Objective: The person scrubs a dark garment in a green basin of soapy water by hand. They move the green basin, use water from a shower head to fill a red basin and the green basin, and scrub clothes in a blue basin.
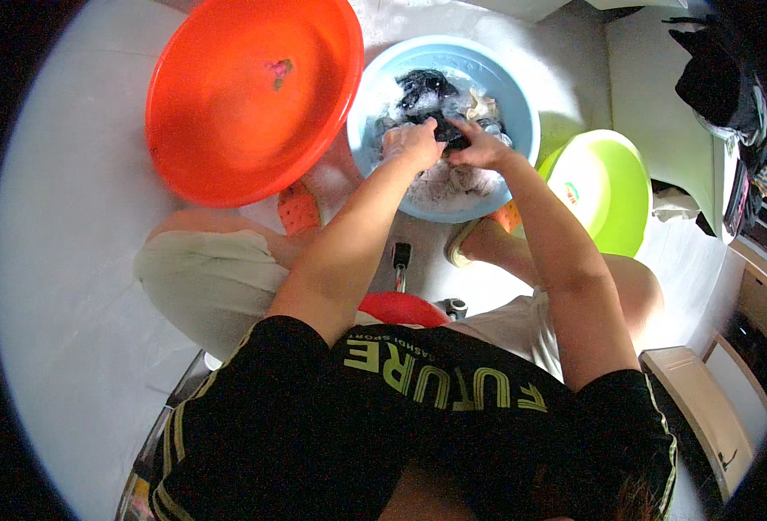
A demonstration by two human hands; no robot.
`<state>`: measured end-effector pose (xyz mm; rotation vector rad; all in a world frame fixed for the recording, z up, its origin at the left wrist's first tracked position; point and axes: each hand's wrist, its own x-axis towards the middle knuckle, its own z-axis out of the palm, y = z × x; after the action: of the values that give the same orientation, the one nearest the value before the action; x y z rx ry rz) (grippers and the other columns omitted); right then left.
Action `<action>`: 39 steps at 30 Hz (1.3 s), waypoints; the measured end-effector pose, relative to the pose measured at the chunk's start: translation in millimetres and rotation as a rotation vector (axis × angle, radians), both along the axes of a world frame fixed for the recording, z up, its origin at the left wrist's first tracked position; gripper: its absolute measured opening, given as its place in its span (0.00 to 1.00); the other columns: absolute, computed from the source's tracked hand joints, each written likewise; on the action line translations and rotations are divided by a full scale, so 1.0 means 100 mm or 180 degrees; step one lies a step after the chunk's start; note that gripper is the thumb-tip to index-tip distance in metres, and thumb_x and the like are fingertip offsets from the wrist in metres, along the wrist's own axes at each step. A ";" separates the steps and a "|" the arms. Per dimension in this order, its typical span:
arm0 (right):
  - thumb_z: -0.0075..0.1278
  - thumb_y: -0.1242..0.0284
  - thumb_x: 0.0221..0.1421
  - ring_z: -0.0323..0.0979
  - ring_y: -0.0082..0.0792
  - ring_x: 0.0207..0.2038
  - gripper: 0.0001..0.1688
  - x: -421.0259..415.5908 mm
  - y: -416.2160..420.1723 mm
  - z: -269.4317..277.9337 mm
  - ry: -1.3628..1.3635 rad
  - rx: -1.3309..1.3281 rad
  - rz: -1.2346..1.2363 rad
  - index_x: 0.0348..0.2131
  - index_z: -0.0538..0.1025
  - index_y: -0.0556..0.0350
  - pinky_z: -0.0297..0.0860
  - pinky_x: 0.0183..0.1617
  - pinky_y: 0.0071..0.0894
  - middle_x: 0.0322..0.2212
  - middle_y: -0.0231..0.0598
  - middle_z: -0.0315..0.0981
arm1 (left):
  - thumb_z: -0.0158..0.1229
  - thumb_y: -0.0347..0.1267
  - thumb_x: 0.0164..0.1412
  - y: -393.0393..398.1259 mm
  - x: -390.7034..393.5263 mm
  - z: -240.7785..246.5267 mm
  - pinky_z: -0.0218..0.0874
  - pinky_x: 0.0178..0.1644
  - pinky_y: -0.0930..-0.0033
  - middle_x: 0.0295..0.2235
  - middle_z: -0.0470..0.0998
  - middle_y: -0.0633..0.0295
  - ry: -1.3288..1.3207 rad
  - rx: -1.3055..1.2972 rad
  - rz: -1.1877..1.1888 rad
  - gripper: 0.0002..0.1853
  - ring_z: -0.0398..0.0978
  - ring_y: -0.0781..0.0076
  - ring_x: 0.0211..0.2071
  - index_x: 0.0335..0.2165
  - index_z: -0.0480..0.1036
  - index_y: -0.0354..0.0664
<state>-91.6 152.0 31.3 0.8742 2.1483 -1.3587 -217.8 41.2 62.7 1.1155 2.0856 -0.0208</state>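
A light blue plastic basin (528, 130) on the floor holds soapy water with dark cloth (424, 88) and pale cloth (481, 104) in it. Over its middle, my left hand (412, 144) is curled against a piece of wet black cloth (450, 133), with foam on its skin. My right hand (479, 146) touches the same black cloth from the right, thumb and fingers spread at its edge. Some fingertips are hidden by the cloth and by the hands themselves. Foam and lighter fabric lie just below both hands.
A large orange-red basin (227, 104) stands at the upper left, close to the blue one. A lime green basin (624, 189) leans at the right, near my leg. Under me is a red seat (403, 309). Clothes (715, 84) hang over a white surface at the far right.
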 end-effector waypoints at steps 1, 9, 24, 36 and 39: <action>0.57 0.58 0.30 0.53 0.52 0.56 0.57 0.01 -0.09 0.03 -0.0194 0.0471 0.0338 0.59 0.49 0.39 0.55 0.56 0.39 0.57 0.56 0.43 | 0.51 0.46 0.52 -0.05 0.05 0.01 0.59 0.43 0.53 0.38 0.74 0.55 0.0075 -0.0022 -0.0051 0.22 0.71 0.55 0.41 0.44 0.64 0.52; 0.52 0.46 0.31 0.41 0.56 0.60 0.63 0.09 -0.45 -0.02 -0.0870 0.0349 0.0734 0.61 0.36 0.36 0.49 0.59 0.43 0.60 0.58 0.22 | 0.51 0.34 0.52 -0.28 0.26 0.01 0.60 0.45 0.54 0.41 0.71 0.53 0.0237 -0.0297 -0.0405 0.22 0.67 0.56 0.47 0.47 0.61 0.48; 0.55 0.50 0.26 0.42 0.55 0.60 0.66 0.34 -0.95 -0.08 -0.1055 -0.0169 0.0428 0.61 0.37 0.34 0.50 0.58 0.44 0.60 0.57 0.26 | 0.52 0.33 0.52 -0.78 0.52 -0.07 0.54 0.51 0.52 0.48 0.67 0.56 0.0136 -0.0729 -0.0576 0.24 0.61 0.58 0.52 0.49 0.59 0.49; 0.44 0.54 0.47 0.67 0.46 0.45 0.33 -0.39 -0.38 0.03 -0.0067 0.1652 -0.0639 0.50 0.63 0.50 0.62 0.50 0.40 0.41 0.53 0.69 | 0.45 0.46 0.56 -1.48 0.96 -0.01 0.47 0.55 0.49 0.52 0.54 0.52 0.0061 -0.0107 -0.0367 0.37 0.50 0.53 0.54 0.58 0.44 0.41; 0.42 0.50 0.50 0.42 0.63 0.58 0.35 -0.58 -0.60 -0.51 -0.1087 0.1889 0.0009 0.55 0.54 0.36 0.49 0.54 0.67 0.59 0.51 0.40 | 0.45 0.47 0.55 -1.49 1.05 -0.28 0.39 0.57 0.48 0.54 0.52 0.49 0.0119 -0.0138 -0.0487 0.40 0.50 0.47 0.54 0.58 0.40 0.40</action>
<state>-149.5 91.9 -19.3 1.2120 2.2853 -0.5009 -112.8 -107.8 35.0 1.2541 2.0183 -0.1612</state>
